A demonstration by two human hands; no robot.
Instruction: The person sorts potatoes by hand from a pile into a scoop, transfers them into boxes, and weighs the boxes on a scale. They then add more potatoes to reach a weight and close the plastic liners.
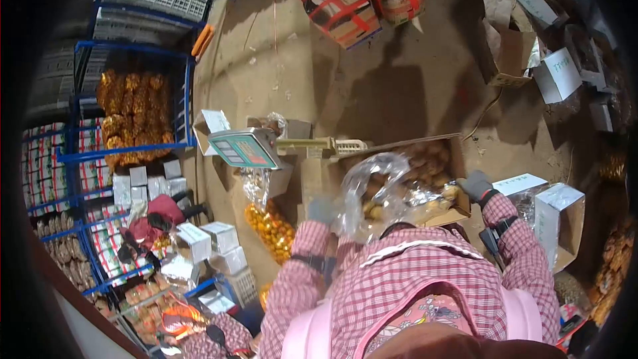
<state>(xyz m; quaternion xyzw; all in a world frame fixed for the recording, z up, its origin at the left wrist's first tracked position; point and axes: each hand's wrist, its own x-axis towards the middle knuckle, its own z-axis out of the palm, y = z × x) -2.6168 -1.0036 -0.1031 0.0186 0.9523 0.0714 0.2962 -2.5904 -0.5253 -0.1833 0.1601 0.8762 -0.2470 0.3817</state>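
A large cardboard box (pixel 457 153) stands before me, with brown, round produce (pixel 428 159) inside. Crumpled clear plastic film (pixel 372 176) spills over its near left side. My right hand (pixel 476 186), in a grey glove, is closed at the box's right rim. My left hand (pixel 321 209), also gloved, is smeared by motion beside the film; its fingers cannot be made out. Left of the box, a weighing scale (pixel 242 149) has a green panel. Below the scale hangs or lies a clear bag of small orange fruit (pixel 271 229); which of the two cannot be told.
Boxes with red tape (pixel 342 13) are stacked at the back. White cartons (pixel 561 216) and an opened brown carton (pixel 508 46) are on the right. Blue racks (pixel 129 154) hold packed goods on the left, where other people (pixel 156 219) work near white boxes (pixel 219 238).
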